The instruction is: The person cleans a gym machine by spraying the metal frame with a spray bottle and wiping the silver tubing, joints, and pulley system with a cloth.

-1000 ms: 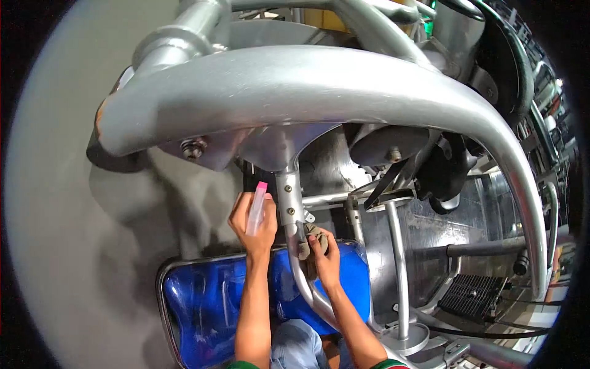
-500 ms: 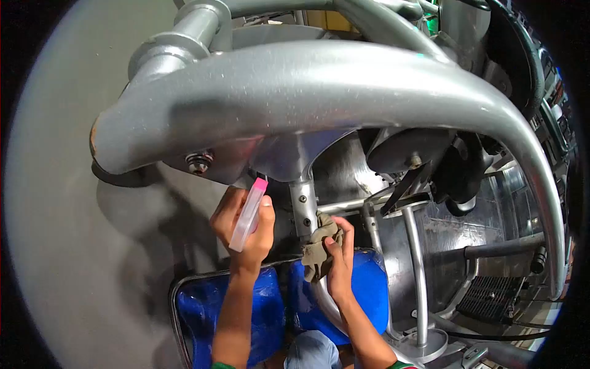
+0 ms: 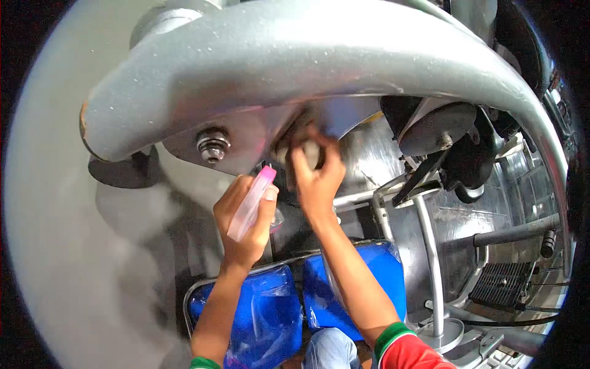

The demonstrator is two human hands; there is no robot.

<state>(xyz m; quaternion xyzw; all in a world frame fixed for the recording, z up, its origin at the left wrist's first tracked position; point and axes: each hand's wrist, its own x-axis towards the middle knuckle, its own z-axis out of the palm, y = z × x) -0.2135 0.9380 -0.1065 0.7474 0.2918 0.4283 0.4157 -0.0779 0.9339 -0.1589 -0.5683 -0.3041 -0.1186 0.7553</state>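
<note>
My left hand is wrapped round a spray bottle with a translucent head and a pink nozzle, which points up toward the metal. Above and to its right, my right hand presses a brownish-grey cloth against the plate under a thick silver tube. Motion smears the fingers and the cloth. A shiny bolt sticks out of the plate left of the cloth.
Two blue pads in clear plastic lie below my forearms. Silver posts and a dark round disc stand to the right. A ribbed black footplate sits farther right. My jean-covered knee shows at the bottom.
My right hand has moved up with the cloth from the upright silver tube to the plate. My left hand keeps the spray bottle in much the same place. The view has shifted slightly.
</note>
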